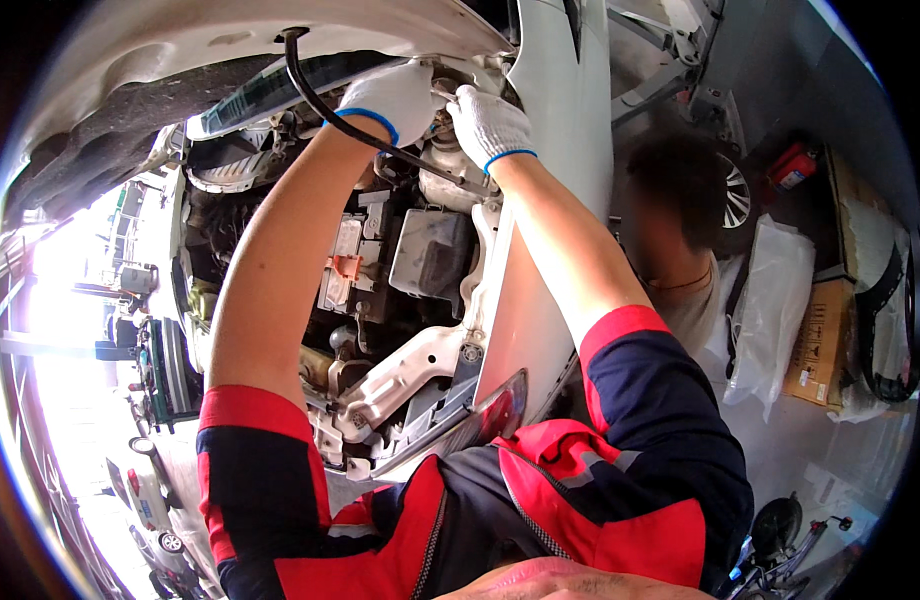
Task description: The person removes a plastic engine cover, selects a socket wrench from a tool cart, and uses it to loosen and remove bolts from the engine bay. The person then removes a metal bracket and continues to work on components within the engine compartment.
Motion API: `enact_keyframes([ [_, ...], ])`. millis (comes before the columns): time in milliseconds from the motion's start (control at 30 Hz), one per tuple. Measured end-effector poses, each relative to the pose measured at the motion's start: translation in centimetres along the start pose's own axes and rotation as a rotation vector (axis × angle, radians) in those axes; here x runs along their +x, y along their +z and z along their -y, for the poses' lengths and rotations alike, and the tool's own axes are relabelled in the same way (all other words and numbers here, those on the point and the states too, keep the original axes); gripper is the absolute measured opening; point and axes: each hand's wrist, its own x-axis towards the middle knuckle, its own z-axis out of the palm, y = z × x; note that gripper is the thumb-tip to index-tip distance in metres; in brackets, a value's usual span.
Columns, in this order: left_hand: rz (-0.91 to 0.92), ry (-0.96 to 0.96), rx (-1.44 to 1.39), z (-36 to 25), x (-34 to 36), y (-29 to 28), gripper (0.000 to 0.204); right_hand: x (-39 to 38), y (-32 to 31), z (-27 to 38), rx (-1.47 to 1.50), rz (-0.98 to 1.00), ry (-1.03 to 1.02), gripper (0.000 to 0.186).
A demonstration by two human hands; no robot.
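Both my hands, in white knit gloves with blue cuffs, reach into the far right corner of a white car's engine bay. My left hand (395, 100) is at the metal parts below the windscreen, its fingers turned away and mostly hidden. Close beside it, my right hand (488, 125) has bent, closed fingers at a small metal part (446, 96); what they grip is too small to make out. A whitish plastic reservoir (448, 178) sits just below the hands. In front of my left wrist passes a black rod or hose (325, 105), from the raised hood (400, 25) toward the fender.
Nearer me are the battery (342, 262), a dark lidded box (430, 255) and the headlight (500, 405). Right of the white fender (555, 120), another person (680, 220) is close by. Beyond are a fire extinguisher (792, 166), a plastic-wrapped item (770, 300) and a cardboard box (818, 335).
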Motion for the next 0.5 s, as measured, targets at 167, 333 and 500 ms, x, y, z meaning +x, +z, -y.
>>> enact_keyframes([
  [167, -0.113, -0.069, 0.168, -0.3, -0.9, 0.1, 0.042, 0.1, 0.1, -0.1, -0.005, -0.01, 0.029, 0.031],
  [333, 0.138, -0.281, -0.516, 1.2, 1.0, 0.8, 0.054, 0.0, -0.3, 0.7, -0.012, 0.091, 0.077, 0.034],
  [500, 0.037, -0.097, -0.076, 0.6, 0.4, -0.2, 0.044, 0.3, 1.1, -1.2, -0.033, -0.001, -0.024, 0.036],
])
